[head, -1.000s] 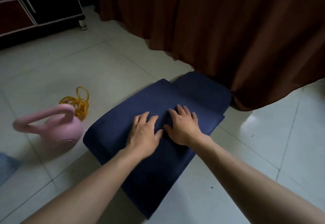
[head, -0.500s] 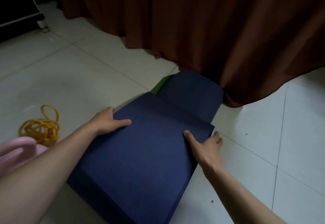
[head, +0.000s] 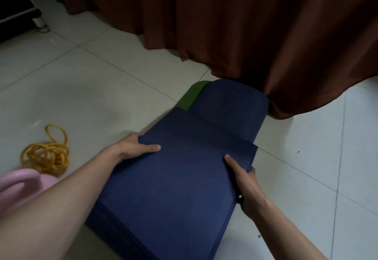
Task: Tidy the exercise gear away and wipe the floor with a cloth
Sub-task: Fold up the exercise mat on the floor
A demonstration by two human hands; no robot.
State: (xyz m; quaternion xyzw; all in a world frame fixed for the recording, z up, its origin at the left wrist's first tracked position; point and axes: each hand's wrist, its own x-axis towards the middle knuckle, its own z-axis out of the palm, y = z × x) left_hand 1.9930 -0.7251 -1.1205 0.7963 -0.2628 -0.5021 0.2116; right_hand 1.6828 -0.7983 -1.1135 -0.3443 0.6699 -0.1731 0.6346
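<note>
A folded dark blue exercise mat point(head: 180, 188) lies on the tiled floor, with a strip of its green underside point(head: 192, 94) showing at the far end. My left hand point(head: 135, 147) grips the mat's left edge, thumb on top and fingers tucked beneath. On the opposite edge my right hand point(head: 243, 180) grips the same way, thumb lying on the blue surface. A pink kettlebell point(head: 22, 184) stands at the lower left, partly behind my left forearm. A coiled yellow rope point(head: 47, 155) lies just beyond it.
A dark brown curtain point(head: 245, 24) hangs to the floor right behind the mat's far end. A black cabinet point(head: 14, 4) stands at the upper left. Pale floor tiles point(head: 92, 80) stretch to the left and to the right of the mat.
My hands went from lying flat side by side on top of the mat to its left and right edges, where they now grip it. The view has shifted toward the curtain.
</note>
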